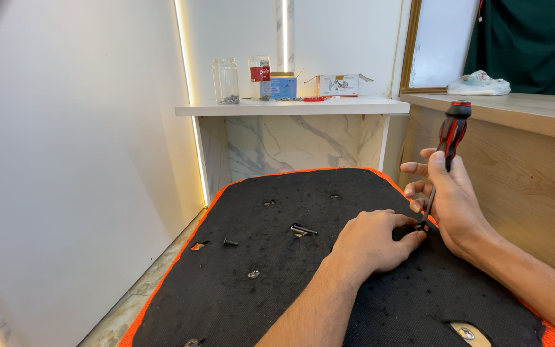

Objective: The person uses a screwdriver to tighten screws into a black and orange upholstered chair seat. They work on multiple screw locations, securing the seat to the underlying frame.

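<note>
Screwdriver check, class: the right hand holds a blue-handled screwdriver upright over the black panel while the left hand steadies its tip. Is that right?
Not quite. The head view shows the screwdriver handle is red and black, not blue. The right hand does hold it upright over the black panel, with the left hand at its tip.

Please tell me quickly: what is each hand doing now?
Left hand: closed, fingertips pinching at the screwdriver tip on the black panel.
Right hand: closed around the red-black screwdriver.

Matt, rough black cloth is seen on the seat pad (277, 283); glossy plastic on the screwdriver (451, 132); dark metal bolts (303, 229).
</note>
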